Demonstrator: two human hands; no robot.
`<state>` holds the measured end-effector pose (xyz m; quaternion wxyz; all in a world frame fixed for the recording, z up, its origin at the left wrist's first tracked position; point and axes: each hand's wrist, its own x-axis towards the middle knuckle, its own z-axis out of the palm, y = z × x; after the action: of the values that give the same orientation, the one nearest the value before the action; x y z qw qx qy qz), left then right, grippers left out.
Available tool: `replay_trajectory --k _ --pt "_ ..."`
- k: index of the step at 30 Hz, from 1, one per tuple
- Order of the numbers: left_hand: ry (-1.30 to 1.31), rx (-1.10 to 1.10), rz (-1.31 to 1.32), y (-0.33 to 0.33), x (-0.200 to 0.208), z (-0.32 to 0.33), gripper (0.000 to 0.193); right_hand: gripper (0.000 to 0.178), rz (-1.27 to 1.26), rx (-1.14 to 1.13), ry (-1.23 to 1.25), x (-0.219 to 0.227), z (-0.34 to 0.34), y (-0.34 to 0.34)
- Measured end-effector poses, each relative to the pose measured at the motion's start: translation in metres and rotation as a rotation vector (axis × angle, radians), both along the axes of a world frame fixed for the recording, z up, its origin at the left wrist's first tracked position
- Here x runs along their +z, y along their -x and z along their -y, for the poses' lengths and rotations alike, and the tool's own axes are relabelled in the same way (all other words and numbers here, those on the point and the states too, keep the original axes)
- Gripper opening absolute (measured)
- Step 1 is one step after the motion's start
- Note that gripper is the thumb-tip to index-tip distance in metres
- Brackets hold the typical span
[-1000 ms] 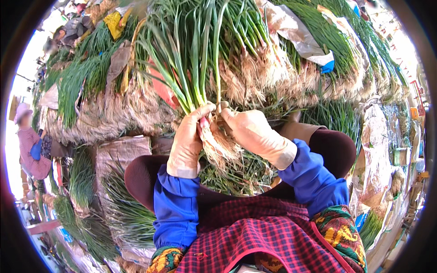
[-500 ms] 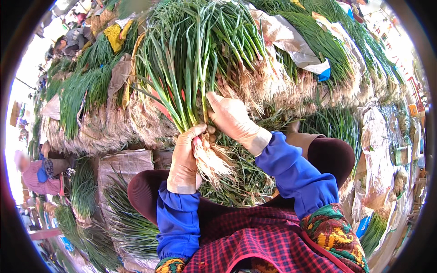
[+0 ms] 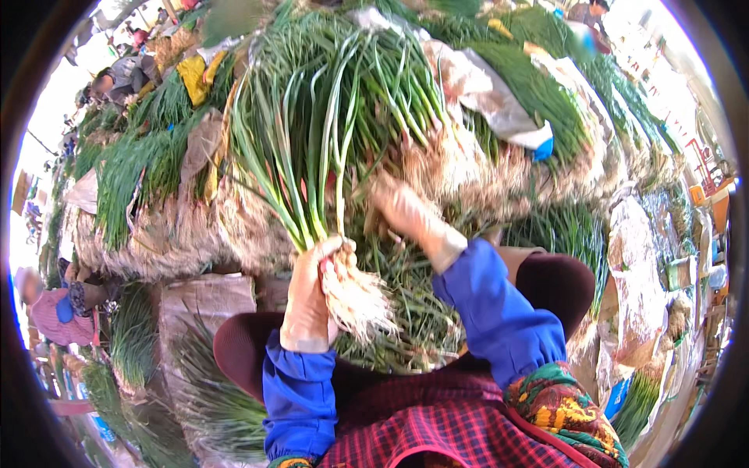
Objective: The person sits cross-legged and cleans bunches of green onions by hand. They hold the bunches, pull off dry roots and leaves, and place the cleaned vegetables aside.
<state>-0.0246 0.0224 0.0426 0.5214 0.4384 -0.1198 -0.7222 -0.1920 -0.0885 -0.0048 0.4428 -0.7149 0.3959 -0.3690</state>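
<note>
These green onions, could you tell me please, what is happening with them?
The person's left hand grips a bunch of green onions near its pale roots, which stick out beside the hand. The right hand is apart from the bunch and blurred, near loose green leaves; I cannot tell whether it holds anything. More green onions lie in a thick pile just beyond.

Produce work area, green onion rows (image 3: 530, 90), workers (image 3: 64, 318)
</note>
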Motion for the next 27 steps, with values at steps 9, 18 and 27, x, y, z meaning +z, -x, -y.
replay_trajectory --k 9,18,27 --pt "0.001 -0.066 -0.111 -0.008 -0.003 0.001 0.025 0.018 -0.405 -0.114 0.402 -0.002 -0.050 -0.026" --pt "0.237 0.016 -0.353 -0.010 0.001 -0.010 0.031 0.036 -0.929 -0.175 0.140 0.025 0.012 0.015" --pt "0.267 0.010 -0.366 -0.002 -0.012 0.017 0.027 0.012 -0.496 -0.390 0.383 0.002 0.092 0.052"
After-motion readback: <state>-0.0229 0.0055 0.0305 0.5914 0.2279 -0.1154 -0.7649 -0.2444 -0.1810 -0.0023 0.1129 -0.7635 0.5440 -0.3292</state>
